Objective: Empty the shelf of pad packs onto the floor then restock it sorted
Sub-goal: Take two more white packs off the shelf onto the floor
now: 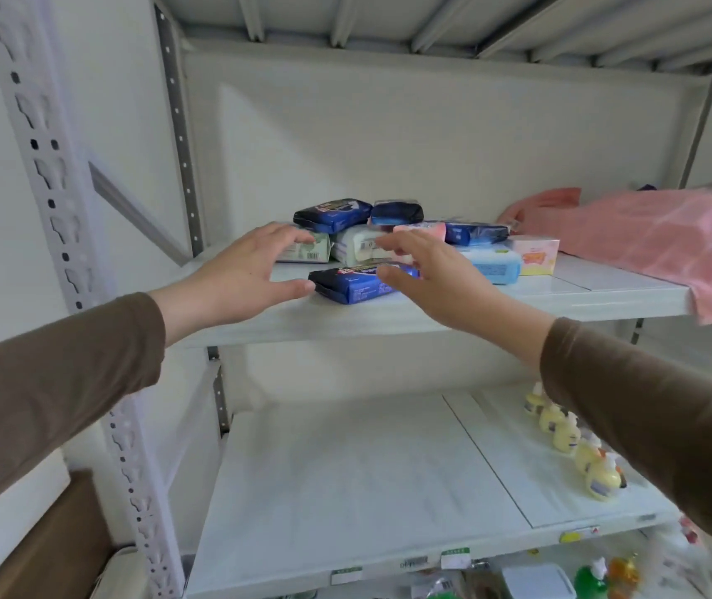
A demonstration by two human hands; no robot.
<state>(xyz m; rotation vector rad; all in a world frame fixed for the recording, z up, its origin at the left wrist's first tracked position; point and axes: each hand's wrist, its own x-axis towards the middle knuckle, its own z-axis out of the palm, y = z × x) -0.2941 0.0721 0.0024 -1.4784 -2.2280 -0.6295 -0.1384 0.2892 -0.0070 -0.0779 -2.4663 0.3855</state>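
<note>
Several pad packs lie in a loose pile on the white shelf [432, 315] at chest height. A dark blue pack [352, 287] lies at the front, between my two hands. Behind it sit a white pack [356, 246], a green-white pack [304, 250], two more dark blue packs [331, 214] stacked on top, a light blue pack [494, 261] and a pink-white box [535, 252]. My left hand [246, 276] reaches in with fingers spread, its thumb tip at the front pack's left end. My right hand [427, 274] hovers spread over the pack's right end. Neither hand grips anything.
A pink cloth [648, 239] drapes over the shelf's right side and hangs off its front edge. The shelf below [345, 482] carries a row of yellow bottles [579, 447] at the right. A perforated white upright [60, 218] stands at the left. A brown box [55, 542] sits at the bottom left.
</note>
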